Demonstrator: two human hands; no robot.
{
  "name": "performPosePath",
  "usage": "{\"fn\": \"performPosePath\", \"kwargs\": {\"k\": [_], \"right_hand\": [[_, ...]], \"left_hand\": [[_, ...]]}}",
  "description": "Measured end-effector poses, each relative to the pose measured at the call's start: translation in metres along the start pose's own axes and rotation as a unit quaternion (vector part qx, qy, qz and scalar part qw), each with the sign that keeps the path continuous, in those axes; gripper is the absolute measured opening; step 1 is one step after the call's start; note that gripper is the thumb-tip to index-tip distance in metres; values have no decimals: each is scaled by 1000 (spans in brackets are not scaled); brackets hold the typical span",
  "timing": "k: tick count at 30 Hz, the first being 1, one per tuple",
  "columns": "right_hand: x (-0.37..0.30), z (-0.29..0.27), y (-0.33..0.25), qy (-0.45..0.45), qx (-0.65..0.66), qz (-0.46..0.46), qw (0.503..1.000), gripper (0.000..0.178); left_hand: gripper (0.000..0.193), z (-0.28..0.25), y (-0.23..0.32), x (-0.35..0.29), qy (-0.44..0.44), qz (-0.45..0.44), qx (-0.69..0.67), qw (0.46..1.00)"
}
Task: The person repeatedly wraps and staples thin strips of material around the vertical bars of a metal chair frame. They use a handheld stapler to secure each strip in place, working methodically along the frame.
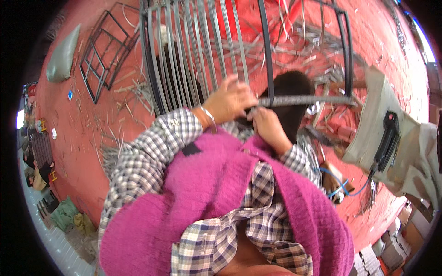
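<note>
My left hand [230,99] and my right hand [267,124] meet at the near end of a grey flat strip [306,100] that runs rightward across a dark metal frame [346,50]. Both hands pinch the strip's end close to my chest. Several grey strips [193,50] are strung side by side down the frame, just beyond my left hand. My sleeves are checked and a fuzzy pink vest covers my chest. Exactly what the fingers pinch is hidden by the hands.
A red floor [83,119] is littered with strip cuttings [115,138]. Another bare black frame [103,50] lies at the far left beside a grey sack [62,55]. To the right sits a person's leg with a black tool [386,140] and blue hose [340,186].
</note>
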State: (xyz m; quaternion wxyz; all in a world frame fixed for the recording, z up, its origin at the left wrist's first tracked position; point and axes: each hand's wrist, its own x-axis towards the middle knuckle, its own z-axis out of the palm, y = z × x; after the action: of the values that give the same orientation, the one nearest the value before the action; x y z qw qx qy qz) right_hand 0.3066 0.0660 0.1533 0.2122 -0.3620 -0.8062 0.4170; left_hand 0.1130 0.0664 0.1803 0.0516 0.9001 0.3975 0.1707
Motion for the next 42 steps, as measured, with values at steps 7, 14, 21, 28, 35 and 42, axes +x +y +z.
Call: {"fn": "performPosePath", "kwargs": {"k": [7, 14, 21, 28, 35, 42], "right_hand": [[16, -54, -33, -64, 289, 136, 945, 22], [39, -50, 26, 149, 160, 177, 959, 10], [33, -36, 41, 187, -14, 69, 980, 10], [70, -57, 17, 240, 56, 85, 965, 11], [207, -76, -27, 72, 528, 108, 839, 42], [292, -49, -24, 57, 657, 85, 747, 40]], "left_hand": [[8, 11, 3, 12, 54, -79, -107, 990], [9, -83, -145, 115, 316, -91, 21, 944], [23, -103, -234, 138, 122, -347, -41, 929], [24, -109, -256, 140, 47, -381, -232, 894], [29, -109, -278, 151, -127, -398, -266, 869], [30, -100, -290, 157, -189, -352, -237, 885]]}}
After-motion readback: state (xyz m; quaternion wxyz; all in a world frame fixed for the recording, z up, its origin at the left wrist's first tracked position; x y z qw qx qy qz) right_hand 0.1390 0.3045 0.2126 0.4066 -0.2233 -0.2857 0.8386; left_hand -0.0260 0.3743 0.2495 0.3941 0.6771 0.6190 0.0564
